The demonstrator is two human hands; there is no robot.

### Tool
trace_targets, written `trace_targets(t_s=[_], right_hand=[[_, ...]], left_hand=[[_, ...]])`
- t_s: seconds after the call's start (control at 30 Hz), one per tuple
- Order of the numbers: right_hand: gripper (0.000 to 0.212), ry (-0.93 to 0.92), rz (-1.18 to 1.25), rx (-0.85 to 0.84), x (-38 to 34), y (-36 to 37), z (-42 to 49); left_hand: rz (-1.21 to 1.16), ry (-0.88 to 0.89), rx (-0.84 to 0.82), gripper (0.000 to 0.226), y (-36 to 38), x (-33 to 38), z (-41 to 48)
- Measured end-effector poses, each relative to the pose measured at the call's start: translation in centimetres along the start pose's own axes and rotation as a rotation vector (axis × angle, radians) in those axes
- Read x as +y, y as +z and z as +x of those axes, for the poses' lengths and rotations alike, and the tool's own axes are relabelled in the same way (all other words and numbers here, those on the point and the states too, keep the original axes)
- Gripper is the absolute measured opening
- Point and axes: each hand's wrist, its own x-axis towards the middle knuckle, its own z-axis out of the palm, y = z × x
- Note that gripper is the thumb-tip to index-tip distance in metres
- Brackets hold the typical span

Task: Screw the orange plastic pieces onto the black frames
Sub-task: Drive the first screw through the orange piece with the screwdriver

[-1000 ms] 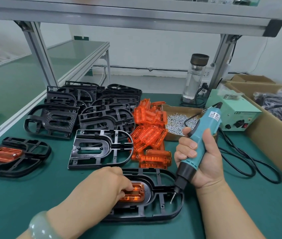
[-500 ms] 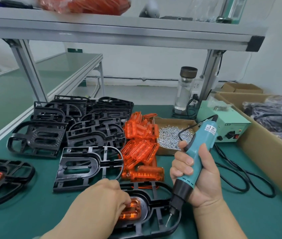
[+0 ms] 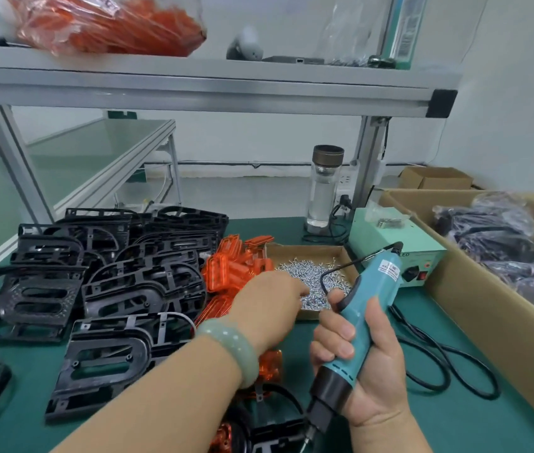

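Note:
My left hand reaches over the pile of loose orange pieces, its fingers stretched to the screws in the cardboard tray. My right hand grips the teal electric screwdriver, tip down over the black frame at the bottom edge. That frame carries an orange piece, mostly hidden by my left forearm. An empty black frame lies to its left, and a heap of black frames sits behind.
The screwdriver's power box and a glass bottle stand at the back. Black cable loops on the green mat at right. A long cardboard box lines the right side. A bag of orange pieces lies on the shelf overhead.
My left hand has left the orange piece in the near frame and moved forward and right to the screw tray. The view tilted up; the screwdriver stayed upright in my right hand.

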Motion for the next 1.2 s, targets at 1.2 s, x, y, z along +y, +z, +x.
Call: trace_targets(t_s=[1.2], right_hand=[[0.052, -0.061, -0.037, 0.067, -0.2, 0.3, 0.2]], left_hand=[[0.104, -0.105, -0.115, 0.023, 1.8, 0.7, 2.6]])
